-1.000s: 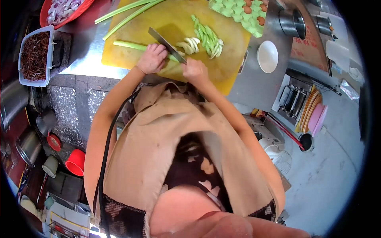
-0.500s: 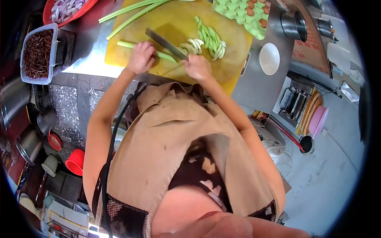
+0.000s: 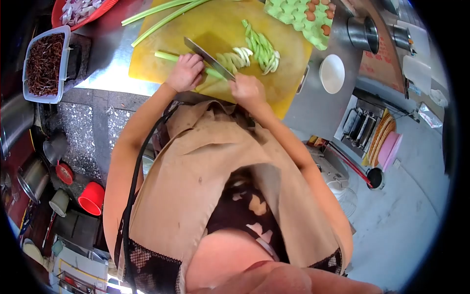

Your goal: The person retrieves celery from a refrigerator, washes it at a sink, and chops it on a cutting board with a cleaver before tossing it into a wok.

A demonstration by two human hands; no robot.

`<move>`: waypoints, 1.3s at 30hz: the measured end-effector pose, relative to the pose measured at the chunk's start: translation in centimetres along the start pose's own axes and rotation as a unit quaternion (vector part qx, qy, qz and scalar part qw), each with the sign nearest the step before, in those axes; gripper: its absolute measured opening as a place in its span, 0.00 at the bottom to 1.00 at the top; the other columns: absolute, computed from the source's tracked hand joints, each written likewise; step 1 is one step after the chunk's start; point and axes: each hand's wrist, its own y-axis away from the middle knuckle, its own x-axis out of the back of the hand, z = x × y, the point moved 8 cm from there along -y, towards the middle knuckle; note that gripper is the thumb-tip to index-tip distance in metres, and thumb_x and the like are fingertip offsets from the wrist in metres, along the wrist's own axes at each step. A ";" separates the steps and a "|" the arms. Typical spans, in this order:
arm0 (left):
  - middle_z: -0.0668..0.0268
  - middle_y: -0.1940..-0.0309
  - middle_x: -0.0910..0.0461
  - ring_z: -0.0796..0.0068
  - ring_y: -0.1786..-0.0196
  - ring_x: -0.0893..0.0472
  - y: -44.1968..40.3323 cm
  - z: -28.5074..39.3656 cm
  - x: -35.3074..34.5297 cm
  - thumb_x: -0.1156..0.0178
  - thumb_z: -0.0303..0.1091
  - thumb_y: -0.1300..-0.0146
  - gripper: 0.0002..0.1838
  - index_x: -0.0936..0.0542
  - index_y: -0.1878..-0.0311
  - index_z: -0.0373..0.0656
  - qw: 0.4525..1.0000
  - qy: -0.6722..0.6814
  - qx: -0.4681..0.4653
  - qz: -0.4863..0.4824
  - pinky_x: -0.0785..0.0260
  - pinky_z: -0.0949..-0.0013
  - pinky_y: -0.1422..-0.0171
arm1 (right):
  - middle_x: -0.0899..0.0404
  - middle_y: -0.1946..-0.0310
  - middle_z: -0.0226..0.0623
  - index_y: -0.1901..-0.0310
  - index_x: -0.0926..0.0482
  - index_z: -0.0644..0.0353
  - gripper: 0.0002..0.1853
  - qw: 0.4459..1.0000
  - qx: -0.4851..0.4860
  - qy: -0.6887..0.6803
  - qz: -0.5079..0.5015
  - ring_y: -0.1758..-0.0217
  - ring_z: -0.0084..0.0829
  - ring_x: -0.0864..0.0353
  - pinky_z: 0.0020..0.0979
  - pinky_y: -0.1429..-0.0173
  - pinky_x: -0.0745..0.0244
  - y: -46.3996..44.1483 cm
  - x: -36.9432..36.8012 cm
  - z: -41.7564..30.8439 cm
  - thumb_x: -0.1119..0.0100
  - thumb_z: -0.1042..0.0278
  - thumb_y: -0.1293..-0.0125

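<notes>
My right hand (image 3: 247,91) is wrapped round the handle of a kitchen knife (image 3: 209,59), its blade pointing up and left across the yellow cutting board (image 3: 289,90). Beneath my left hand (image 3: 186,72) lies a green celery stalk (image 3: 165,56), its fingers curled down on it near the blade. The stalk's right end shows just past those fingers, below the blade. Pale slices (image 3: 234,60) lie along the blade's far side, and a pile of green celery pieces (image 3: 260,45) sits to the right. Two long celery stalks (image 3: 166,23) stretch over the board's upper left.
At the upper right is a green egg tray (image 3: 296,22) with several brown eggs. A white bowl (image 3: 332,73) and a metal pot (image 3: 363,34) stand right of the board. On the left are a tub of dark red dried strips (image 3: 45,63) and a red basket (image 3: 95,14) of chopped onion.
My left hand has slid right along the celery stalk, bringing the stalk with it. The knife and my right hand have shifted slightly right and down.
</notes>
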 end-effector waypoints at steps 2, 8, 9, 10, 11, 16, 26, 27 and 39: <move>0.61 0.60 0.30 0.58 0.57 0.30 0.1 -0.1 0.0 0.38 0.30 0.57 0.15 0.26 0.63 0.42 1.000 0.006 -0.004 0.007 0.38 0.61 0.54 | 0.21 0.75 0.51 0.70 0.24 0.59 0.13 1.000 -0.004 0.006 -0.011 0.69 0.56 0.21 0.50 0.63 0.25 0.2 0.1 0.3 0.50 0.58 0.39; 0.61 0.59 0.29 0.58 0.57 0.30 0.1 0.0 0.2 0.38 0.30 0.57 0.15 0.26 0.62 0.42 1.000 0.014 -0.007 0.009 0.38 0.60 0.54 | 0.20 0.71 0.55 0.69 0.23 0.60 0.14 0.998 -0.041 -0.030 -0.029 0.66 0.57 0.21 0.52 0.60 0.26 -0.8 -1.4 0.8 0.48 0.56 0.41; 0.61 0.59 0.29 0.58 0.57 0.30 0.1 -0.1 0.2 0.38 0.30 0.57 0.15 0.26 0.62 0.42 1.000 0.014 -0.007 0.010 0.38 0.60 0.54 | 0.21 0.71 0.55 0.69 0.23 0.60 0.14 0.998 -0.029 -0.021 -0.044 0.66 0.57 0.21 0.52 0.60 0.26 -0.8 -0.8 0.6 0.47 0.56 0.41; 0.61 0.59 0.29 0.58 0.57 0.30 0.1 -0.2 0.2 0.38 0.30 0.57 0.16 0.26 0.62 0.42 1.000 0.010 -0.006 0.011 0.38 0.60 0.54 | 0.21 0.71 0.55 0.69 0.23 0.60 0.14 0.999 -0.025 -0.019 -0.044 0.66 0.57 0.21 0.52 0.60 0.26 -1.1 -0.8 0.6 0.47 0.56 0.41; 0.61 0.59 0.29 0.58 0.57 0.30 0.2 -0.1 0.0 0.38 0.30 0.57 0.16 0.26 0.62 0.42 1.000 0.011 -0.006 0.009 0.38 0.60 0.54 | 0.21 0.71 0.55 0.68 0.22 0.61 0.14 0.998 -0.030 -0.030 -0.053 0.65 0.57 0.21 0.52 0.60 0.26 -1.0 -1.2 0.9 0.46 0.56 0.41; 0.62 0.58 0.28 0.57 0.54 0.29 -0.2 -0.1 2.2 0.38 0.30 0.57 0.18 0.26 0.59 0.43 1.000 -0.003 -0.003 0.013 0.37 0.61 0.51 | 0.20 0.70 0.54 0.68 0.21 0.60 0.13 0.995 -0.061 -0.070 -0.038 0.66 0.55 0.20 0.50 0.60 0.25 -2.9 -3.4 0.3 0.42 0.57 0.43; 0.64 0.62 0.28 0.63 0.57 0.28 -0.2 -0.7 3.3 0.47 0.28 0.48 0.11 0.25 0.59 0.43 0.994 -0.053 -0.053 -0.079 0.33 0.66 0.52 | 0.20 0.71 0.54 0.69 0.23 0.61 0.08 0.999 0.002 0.033 -0.007 0.64 0.55 0.20 0.50 0.59 0.26 0.0 1.4 -2.0 0.49 0.66 0.43; 0.64 0.62 0.28 0.64 0.58 0.28 -0.2 -0.6 3.1 0.47 0.29 0.47 0.10 0.25 0.60 0.43 0.992 -0.060 -0.060 -0.089 0.32 0.67 0.53 | 0.20 0.71 0.54 0.69 0.23 0.61 0.08 0.999 -0.026 0.024 -0.030 0.64 0.55 0.20 0.51 0.59 0.26 0.5 1.7 -2.0 0.48 0.66 0.43; 0.67 0.61 0.27 0.67 0.58 0.27 0.5 -0.7 2.7 0.46 0.32 0.47 0.10 0.24 0.61 0.44 0.990 -0.110 -0.079 -0.049 0.32 0.68 0.54 | 0.20 0.69 0.56 0.67 0.22 0.62 0.13 0.996 -0.046 -0.026 -0.078 0.62 0.56 0.20 0.51 0.57 0.26 -1.1 -2.3 -1.5 0.47 0.60 0.40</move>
